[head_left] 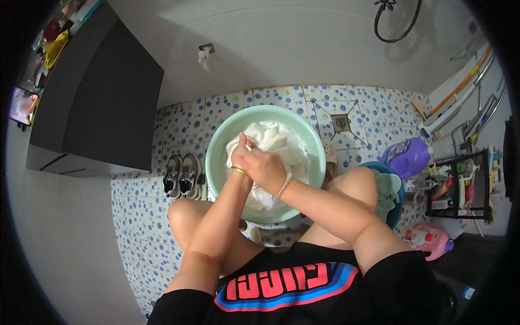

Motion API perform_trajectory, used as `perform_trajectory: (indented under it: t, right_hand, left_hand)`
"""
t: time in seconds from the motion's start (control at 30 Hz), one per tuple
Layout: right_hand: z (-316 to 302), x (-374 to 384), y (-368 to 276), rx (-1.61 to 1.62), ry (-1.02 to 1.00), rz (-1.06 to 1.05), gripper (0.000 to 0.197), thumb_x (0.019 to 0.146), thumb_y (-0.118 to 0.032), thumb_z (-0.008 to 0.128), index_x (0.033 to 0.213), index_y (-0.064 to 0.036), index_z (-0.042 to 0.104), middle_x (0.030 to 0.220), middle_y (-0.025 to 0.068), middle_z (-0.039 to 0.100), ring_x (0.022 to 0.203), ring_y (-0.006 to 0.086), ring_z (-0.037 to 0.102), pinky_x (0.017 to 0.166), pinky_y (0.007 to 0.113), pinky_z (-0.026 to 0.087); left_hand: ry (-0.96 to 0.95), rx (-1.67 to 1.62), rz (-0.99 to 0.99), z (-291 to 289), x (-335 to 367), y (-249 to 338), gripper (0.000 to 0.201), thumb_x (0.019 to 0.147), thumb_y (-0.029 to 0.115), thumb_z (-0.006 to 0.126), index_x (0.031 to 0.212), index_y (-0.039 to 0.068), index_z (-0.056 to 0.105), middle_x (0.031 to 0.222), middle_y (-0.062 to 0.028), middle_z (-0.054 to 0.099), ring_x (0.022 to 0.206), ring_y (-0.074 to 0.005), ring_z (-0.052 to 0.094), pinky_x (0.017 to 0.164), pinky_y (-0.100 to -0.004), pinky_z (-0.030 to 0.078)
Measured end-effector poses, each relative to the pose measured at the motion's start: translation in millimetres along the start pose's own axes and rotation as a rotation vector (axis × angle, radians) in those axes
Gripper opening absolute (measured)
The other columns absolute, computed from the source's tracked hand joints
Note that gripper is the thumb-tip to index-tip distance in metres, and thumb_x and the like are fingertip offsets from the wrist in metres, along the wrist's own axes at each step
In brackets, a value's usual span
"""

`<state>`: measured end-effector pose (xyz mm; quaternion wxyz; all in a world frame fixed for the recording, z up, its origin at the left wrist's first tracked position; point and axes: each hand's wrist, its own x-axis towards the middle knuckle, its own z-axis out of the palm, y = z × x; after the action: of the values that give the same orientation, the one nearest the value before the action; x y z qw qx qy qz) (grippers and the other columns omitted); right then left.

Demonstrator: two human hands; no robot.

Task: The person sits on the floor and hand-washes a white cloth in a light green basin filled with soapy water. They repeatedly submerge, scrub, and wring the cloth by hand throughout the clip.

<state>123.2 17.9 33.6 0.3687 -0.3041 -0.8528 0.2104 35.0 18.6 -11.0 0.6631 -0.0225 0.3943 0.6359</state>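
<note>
A mint-green basin stands on the floor between my knees, with a wet white cloth bunched up in sudsy water. Over the middle of the basin my two hands meet. My left hand, a gold bangle at its wrist, is closed on the cloth with its thumb pointing up; its other fingers are mostly hidden. Pressed against it from the right is my right hand, a braided cord on its wrist, with fingers curled round the fabric. The part of the cloth inside the hands is hidden.
Left of the basin sits a pair of sneakers, below a dark cabinet. To the right are a blue tub with pale green cloth, a purple jug, a pink bottle and a black rack. A floor drain lies beyond.
</note>
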Motion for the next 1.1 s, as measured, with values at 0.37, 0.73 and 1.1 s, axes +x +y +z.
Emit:
perform_trajectory:
  t: [0.37, 0.73, 1.1]
  right_hand:
    - [-38, 37, 92, 0.781, -0.096, 0.83, 0.047, 0.085, -0.044, 0.044, 0.065, -0.0021, 0.053, 0.058, 0.0068, 0.051, 0.052, 0.0166, 0.05, 0.053, 0.029, 0.043]
    - [-87, 27, 95, 1.4, -0.202, 0.947, 0.039, 0.085, -0.034, 0.048, 0.094, 0.0046, 0.052, 0.087, 0.0097, 0.054, 0.081, 0.0181, 0.053, 0.078, 0.029, 0.044]
    - [-90, 12, 79, -0.167, -0.019, 0.456, 0.016, 0.071, -0.011, 0.056, 0.086, -0.0046, 0.054, 0.055, 0.0085, 0.055, 0.054, 0.0225, 0.056, 0.052, 0.033, 0.044]
  left_hand:
    - [-0.188, 0.955, 0.562, -11, -8, 31, 0.025, 0.074, 0.027, 0.064, 0.08, 0.005, 0.052, 0.071, -0.0003, 0.05, 0.059, -0.0086, 0.045, 0.052, -0.0219, 0.038]
    - [0.316, 1.813, 0.483, -101, -6, 21, 0.023, 0.072, 0.02, 0.058, 0.087, 0.002, 0.056, 0.077, -0.0197, 0.058, 0.072, -0.0374, 0.055, 0.066, -0.0402, 0.043]
    - [0.343, 1.157, 0.576, -41, -21, 54, 0.031, 0.081, 0.03, 0.053, 0.089, 0.0, 0.057, 0.063, -0.0088, 0.057, 0.055, -0.0167, 0.055, 0.054, -0.0298, 0.044]
